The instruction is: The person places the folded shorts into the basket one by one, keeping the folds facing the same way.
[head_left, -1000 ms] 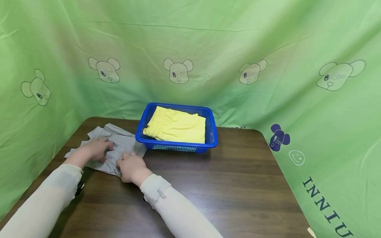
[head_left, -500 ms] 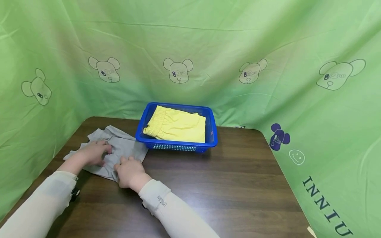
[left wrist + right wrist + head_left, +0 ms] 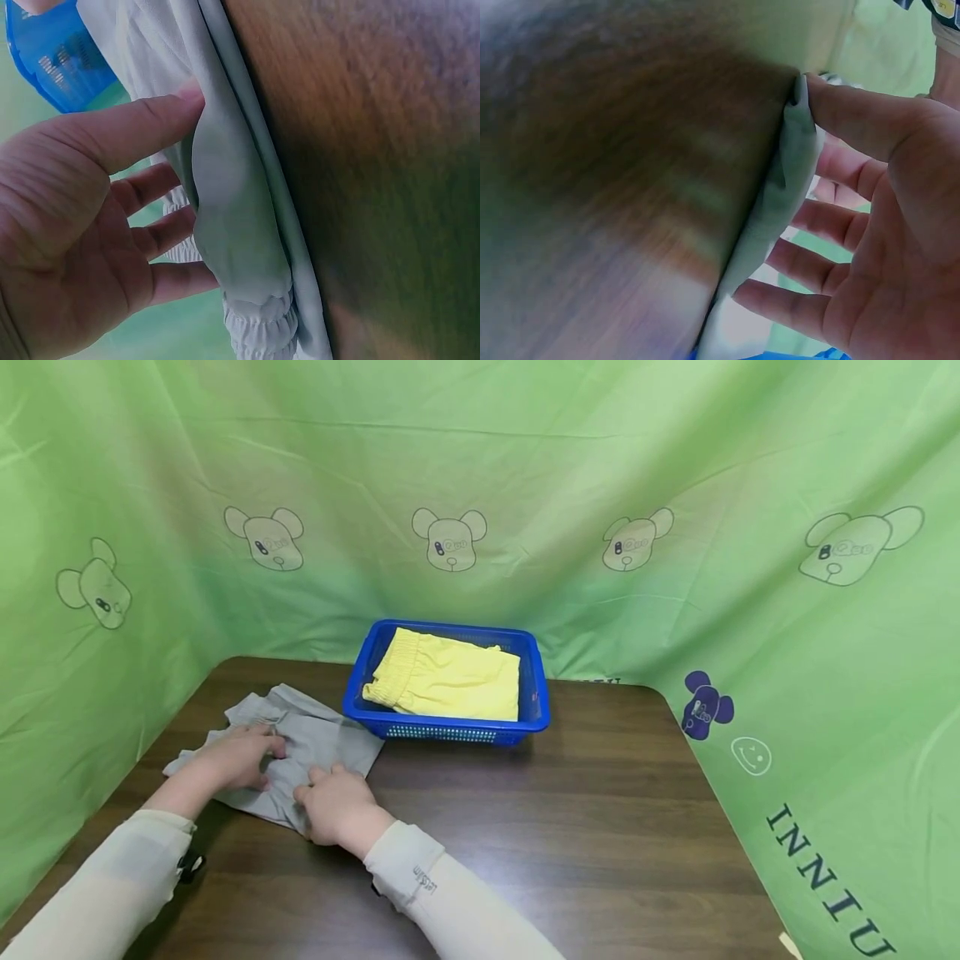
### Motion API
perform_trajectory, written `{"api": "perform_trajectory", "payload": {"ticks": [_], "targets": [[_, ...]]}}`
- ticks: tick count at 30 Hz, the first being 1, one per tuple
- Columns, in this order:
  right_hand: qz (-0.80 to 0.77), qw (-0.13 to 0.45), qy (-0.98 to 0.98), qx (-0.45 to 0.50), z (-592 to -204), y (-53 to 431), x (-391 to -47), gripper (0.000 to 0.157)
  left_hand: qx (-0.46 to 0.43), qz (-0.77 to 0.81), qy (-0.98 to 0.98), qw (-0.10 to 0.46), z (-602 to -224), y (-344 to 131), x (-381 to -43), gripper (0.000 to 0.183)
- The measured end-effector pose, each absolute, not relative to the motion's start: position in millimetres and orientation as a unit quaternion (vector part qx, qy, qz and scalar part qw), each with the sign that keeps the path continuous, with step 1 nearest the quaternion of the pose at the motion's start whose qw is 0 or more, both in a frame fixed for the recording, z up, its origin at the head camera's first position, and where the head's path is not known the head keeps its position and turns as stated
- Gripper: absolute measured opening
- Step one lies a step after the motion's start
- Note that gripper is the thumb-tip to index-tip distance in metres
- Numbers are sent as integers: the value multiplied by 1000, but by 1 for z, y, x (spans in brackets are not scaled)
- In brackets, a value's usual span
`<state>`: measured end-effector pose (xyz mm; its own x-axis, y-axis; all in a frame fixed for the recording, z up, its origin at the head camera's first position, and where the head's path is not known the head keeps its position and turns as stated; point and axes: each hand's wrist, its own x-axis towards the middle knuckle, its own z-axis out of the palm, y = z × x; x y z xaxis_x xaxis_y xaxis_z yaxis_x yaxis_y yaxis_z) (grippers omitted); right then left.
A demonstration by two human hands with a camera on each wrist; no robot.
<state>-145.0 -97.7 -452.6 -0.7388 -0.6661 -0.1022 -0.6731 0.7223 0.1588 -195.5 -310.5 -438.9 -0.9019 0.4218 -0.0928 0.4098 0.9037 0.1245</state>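
Observation:
A light grey garment lies folded over itself and creased on the left part of the table, its right corner close to the blue basket. A gathered elastic band shows at one end of it in the left wrist view. My left hand rests on the garment's left half, thumb and spread fingers touching the cloth. At its near right edge, my right hand touches the cloth with its fingers extended and the thumb at the edge fold.
Inside the basket lies a folded yellow garment with a gathered waistband. The dark wooden table reaches back to a green printed curtain, which also hangs along both sides.
The grey garment has slid slightly right and toward me, its corner now nearer the basket's front. My right hand has shifted with it; my left hand has stayed on the cloth.

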Motion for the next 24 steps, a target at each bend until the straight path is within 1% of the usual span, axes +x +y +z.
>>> {"api": "perform_trajectory", "payload": {"ticks": [14,19,24], "targets": [[73,31,917,-390,-446,-71,-141,48,207,59,975,61,-437,-289,-178,35],[64,47,915,-396,-442,-62,-142,43,208,57,975,59,-434,-282,-174,36],[57,48,912,-403,-440,-56,-140,38,208,53,975,62,-434,-279,-172,36]]}}
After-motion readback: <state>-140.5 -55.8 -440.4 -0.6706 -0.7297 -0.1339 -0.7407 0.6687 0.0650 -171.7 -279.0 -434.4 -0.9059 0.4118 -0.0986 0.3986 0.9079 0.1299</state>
